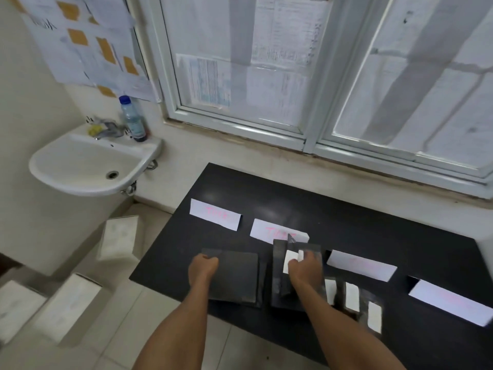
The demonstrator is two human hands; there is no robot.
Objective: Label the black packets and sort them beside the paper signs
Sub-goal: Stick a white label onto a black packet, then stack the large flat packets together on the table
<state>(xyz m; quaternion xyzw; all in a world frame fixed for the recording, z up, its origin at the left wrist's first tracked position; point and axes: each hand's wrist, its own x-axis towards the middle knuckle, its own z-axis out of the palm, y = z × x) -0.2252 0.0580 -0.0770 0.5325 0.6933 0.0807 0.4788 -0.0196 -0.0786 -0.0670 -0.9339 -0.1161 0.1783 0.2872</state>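
Several white paper signs with pink writing lie in a row on the black table (pixel 346 217): one at the far left (pixel 214 218), one beside it (pixel 269 232), a third (pixel 361 265) and a fourth (pixel 448 303) to the right. My left hand (pixel 204 268) grips the far left edge of a stack of unlabelled black packets (pixel 237 279). My right hand (pixel 304 268) holds a black packet (pixel 280 257) bearing a white label (pixel 290 259), over another pile. Labelled black packets (pixel 352 297) lie fanned out to the right.
A white wall sink (pixel 80 166) with a tap and a blue-capped bottle (pixel 132 120) hangs at left. White boxes (pixel 66 305) sit on the tiled floor below. A window covered with papers runs behind the table.
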